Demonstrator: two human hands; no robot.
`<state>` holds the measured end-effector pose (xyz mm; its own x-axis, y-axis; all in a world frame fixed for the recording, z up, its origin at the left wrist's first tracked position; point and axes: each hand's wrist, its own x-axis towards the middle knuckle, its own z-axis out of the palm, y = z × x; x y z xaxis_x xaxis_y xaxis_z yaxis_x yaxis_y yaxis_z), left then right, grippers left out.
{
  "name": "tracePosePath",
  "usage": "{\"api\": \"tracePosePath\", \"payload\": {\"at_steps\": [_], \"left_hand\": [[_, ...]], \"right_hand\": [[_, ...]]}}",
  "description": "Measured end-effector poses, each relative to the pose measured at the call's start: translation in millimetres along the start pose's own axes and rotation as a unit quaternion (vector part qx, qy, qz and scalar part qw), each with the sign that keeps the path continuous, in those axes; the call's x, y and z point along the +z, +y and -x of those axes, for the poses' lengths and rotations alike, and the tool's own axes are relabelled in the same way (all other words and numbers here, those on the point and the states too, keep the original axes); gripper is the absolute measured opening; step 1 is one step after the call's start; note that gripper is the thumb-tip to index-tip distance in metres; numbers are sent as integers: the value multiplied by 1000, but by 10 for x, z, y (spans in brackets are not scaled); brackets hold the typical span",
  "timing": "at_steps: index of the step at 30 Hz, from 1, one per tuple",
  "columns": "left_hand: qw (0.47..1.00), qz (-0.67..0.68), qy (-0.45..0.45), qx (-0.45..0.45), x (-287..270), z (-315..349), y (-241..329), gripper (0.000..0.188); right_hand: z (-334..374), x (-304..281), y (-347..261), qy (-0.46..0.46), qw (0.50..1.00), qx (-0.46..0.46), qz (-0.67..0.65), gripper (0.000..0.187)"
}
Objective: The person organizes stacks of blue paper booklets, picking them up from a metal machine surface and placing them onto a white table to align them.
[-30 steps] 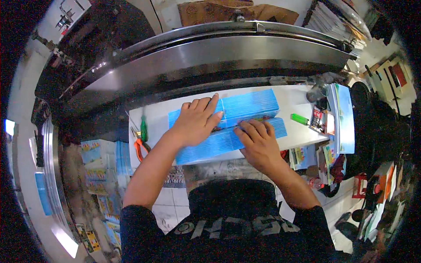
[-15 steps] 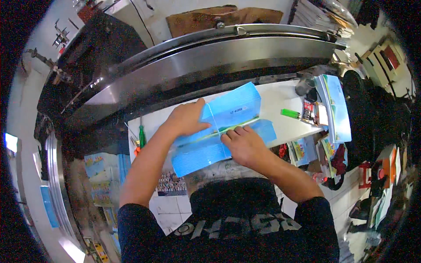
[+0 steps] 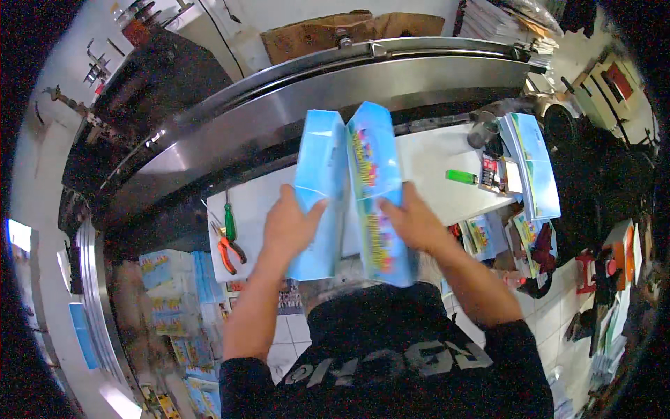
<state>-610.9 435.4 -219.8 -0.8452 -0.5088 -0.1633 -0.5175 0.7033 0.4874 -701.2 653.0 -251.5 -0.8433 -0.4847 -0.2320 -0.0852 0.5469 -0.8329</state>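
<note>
My left hand (image 3: 292, 225) is closed round the outer edge of a light blue stack of printed sheets (image 3: 319, 157), its thumb lying on the face. Opposite it, my right hand (image 3: 413, 218) grips a second blue stack (image 3: 377, 157) with colourful print on its face. Both stacks stand upright side by side above the white worktop, a narrow dark gap between them. A thin pale band crosses each stack near my thumbs. Motion blurs the lower end of the right stack, and whether the two are joined behind is hidden.
Orange-handled pliers (image 3: 229, 253) and a green screwdriver (image 3: 229, 220) lie on the worktop's left. A green lighter (image 3: 461, 177), a dark cup (image 3: 483, 131) and another blue stack (image 3: 534, 167) are at the right. A long metal machine bar (image 3: 314, 98) runs behind.
The blue stack lying slanted on the worktop is now raised upright as two separate-looking stacks, one in each hand. My hands have moved apart, and the pliers have come into full view.
</note>
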Motion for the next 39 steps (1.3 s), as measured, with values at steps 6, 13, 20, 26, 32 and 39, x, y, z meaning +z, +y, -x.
{"api": "tracePosePath", "payload": {"at_steps": [6,13,20,26,32,39], "left_hand": [[999,24,-28,-21,151,-48,-81,80],[998,7,-57,17,25,-209,-50,81],[973,-154,-59,161,-102,-115,52,88],[959,-203,-13,198,93,38,119,96],[954,-144,-59,258,-76,-93,-97,80],[928,-136,-81,338,-220,-115,-166,76]], "right_hand": [[88,622,-6,-123,977,-116,-129,74],[-53,577,337,-251,910,-152,-291,84],[89,31,141,-16,965,-242,101,74],[-183,-224,-143,-5,830,-386,403,90],[-380,-517,-47,18,889,-320,328,110],[-458,-285,755,-66,971,-194,-123,98]]}}
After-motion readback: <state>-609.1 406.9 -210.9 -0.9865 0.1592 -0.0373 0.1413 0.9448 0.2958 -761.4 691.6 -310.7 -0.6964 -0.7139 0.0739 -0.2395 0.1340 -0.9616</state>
